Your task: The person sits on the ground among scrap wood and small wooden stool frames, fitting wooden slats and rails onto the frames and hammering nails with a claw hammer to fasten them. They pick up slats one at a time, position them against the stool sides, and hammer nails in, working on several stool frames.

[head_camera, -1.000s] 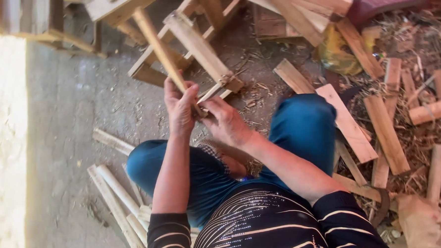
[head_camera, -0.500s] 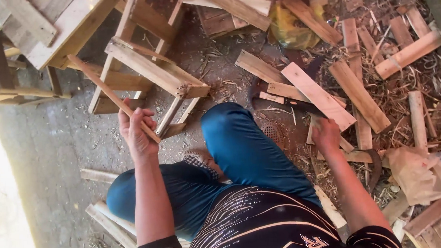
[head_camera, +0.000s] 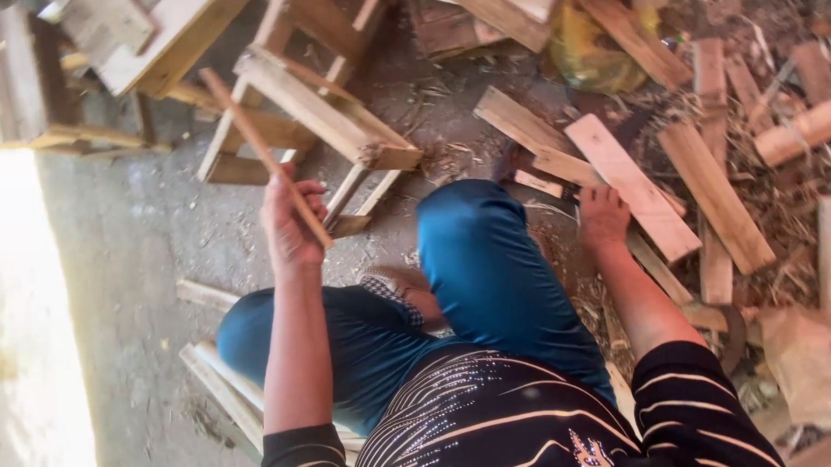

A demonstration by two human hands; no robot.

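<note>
My left hand [head_camera: 289, 222] is shut around a thin wooden stick [head_camera: 261, 152] that points up and to the left, in front of a low wooden frame [head_camera: 322, 116]. My right hand [head_camera: 603, 218] rests palm down among loose wooden planks [head_camera: 630, 185] on the ground to the right of my knee; whether it grips one I cannot tell. I sit low, with blue trousers [head_camera: 492, 277] and a black striped top.
Wooden crates and frames [head_camera: 155, 39] stand at the top left. Many planks and shavings [head_camera: 767, 153] cover the ground on the right. A yellow bag [head_camera: 590, 53] lies at the top. Several thin slats [head_camera: 221, 382] lie under my left leg.
My right hand left the stick and moved right and down to the planks. My left hand keeps the stick and has shifted left. The view has swung right.
</note>
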